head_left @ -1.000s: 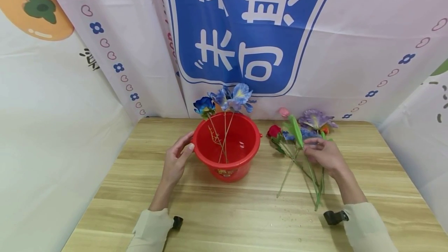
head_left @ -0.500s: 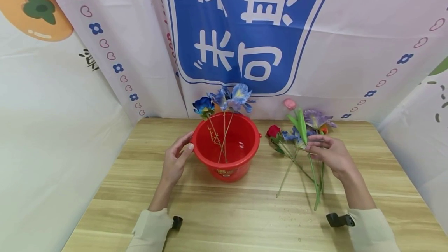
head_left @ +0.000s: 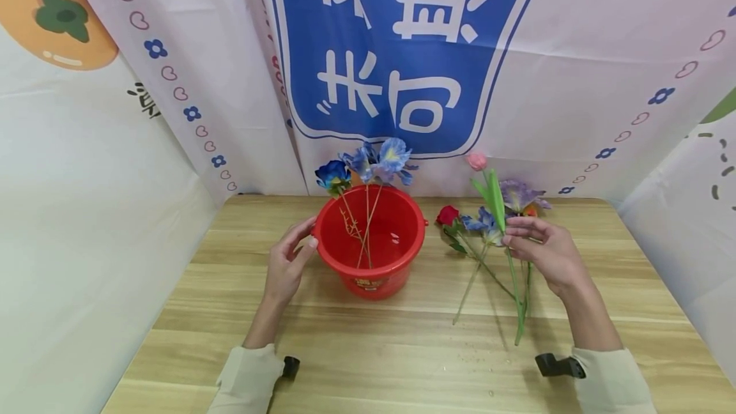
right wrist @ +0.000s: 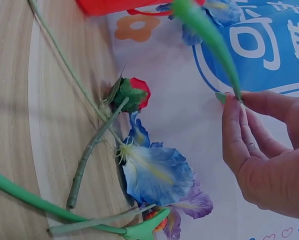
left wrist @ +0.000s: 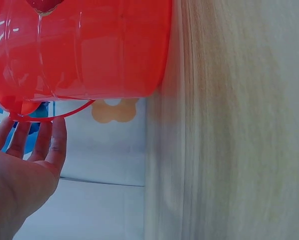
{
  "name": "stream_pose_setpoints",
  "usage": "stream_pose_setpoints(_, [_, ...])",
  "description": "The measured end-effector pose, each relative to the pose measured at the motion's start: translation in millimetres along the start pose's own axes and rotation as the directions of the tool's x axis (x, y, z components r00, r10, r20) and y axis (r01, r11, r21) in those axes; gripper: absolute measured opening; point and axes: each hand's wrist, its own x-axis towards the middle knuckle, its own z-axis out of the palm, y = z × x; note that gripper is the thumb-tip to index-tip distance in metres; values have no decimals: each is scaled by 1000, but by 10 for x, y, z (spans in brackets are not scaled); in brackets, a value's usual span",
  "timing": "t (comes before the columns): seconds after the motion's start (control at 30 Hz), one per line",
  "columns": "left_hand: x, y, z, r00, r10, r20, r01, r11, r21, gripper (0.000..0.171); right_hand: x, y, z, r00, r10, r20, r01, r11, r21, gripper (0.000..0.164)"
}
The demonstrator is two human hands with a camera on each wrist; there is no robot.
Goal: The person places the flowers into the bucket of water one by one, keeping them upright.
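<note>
My left hand (head_left: 285,268) touches the side of a red bucket (head_left: 382,283) with its fingertips, by the handle lug. In the left wrist view, its fingers (left wrist: 57,142) stretch out to the thin red handle (left wrist: 75,112). A blue rose (head_left: 333,174) and blue irises (head_left: 393,158) stand in the bucket, leaning on its far rim. My right hand (head_left: 543,254) pinches a pink tulip (head_left: 476,161) near its green leaf (head_left: 496,203), thumb against fingers. The tulip's head points up and away, above the flowers lying at the right.
Beside the bucket lie a red rose (head_left: 447,215), a blue iris (right wrist: 162,172), a purple flower (head_left: 519,194) and an orange bloom (head_left: 530,210), stems toward me. Small bits and drops dot the wooden table (head_left: 402,363). A printed cloth (head_left: 552,107) hangs behind.
My right hand has raised the pink tulip slightly and shifted right, away from the lying flowers. The left hand and bucket stay in place.
</note>
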Motion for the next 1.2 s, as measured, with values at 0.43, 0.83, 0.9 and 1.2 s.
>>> stream_pose_setpoints(0.43, [-8, -13, -9, 1000, 17, 5, -17, 1000, -6, 45, -56, -139, 101, 997, -70, -39, 76, 979, 187, 32])
stream_pose_setpoints(0.83, [-9, -24, -12, 1000, 2, 6, -2, 1000, 2, 45, -3, -417, 279, 986, -125, -112, 150, 956, 253, 36])
stream_pose_setpoints(0.9, [-8, -27, -13, 1000, 1, 6, -1, 1000, 2, 45, 13, -462, 316, 985, -128, -113, 154, 952, 263, 37])
stream_pose_setpoints(1.2, [-8, -28, -12, 1000, -1, 6, 1, 1000, 6, 45, 105, -644, 503, 978, -169, -124, 201, 926, 320, 37])
